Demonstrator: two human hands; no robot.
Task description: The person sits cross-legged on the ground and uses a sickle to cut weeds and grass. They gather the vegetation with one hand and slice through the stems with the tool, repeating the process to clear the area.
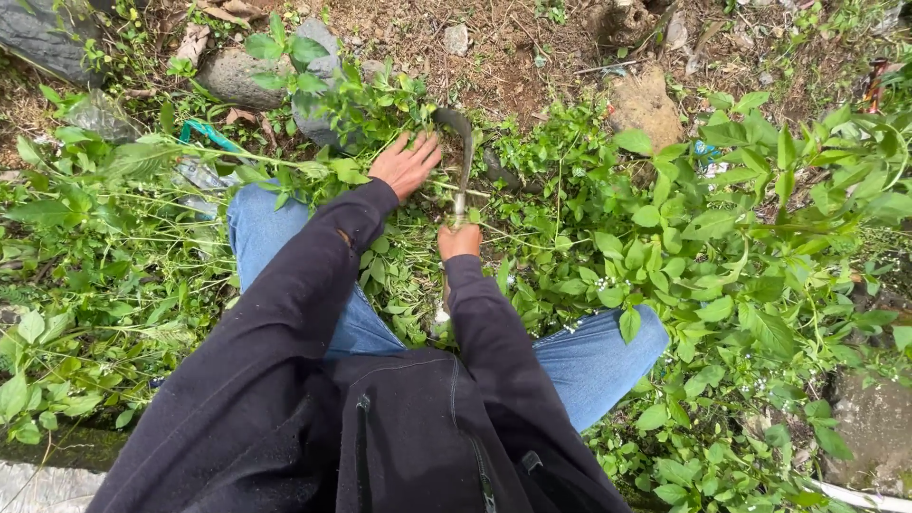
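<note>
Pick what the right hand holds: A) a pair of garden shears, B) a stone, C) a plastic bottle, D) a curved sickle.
D: the right hand grips the handle of a sickle whose curved blade arcs up over the weeds, beside the left hand.

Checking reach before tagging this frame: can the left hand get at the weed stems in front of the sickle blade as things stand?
Probably yes. The left hand already lies open on the weed stems just left of the curved sickle, which the right hand grips by its handle. Nothing sits between; only the blade edge is close.
</note>
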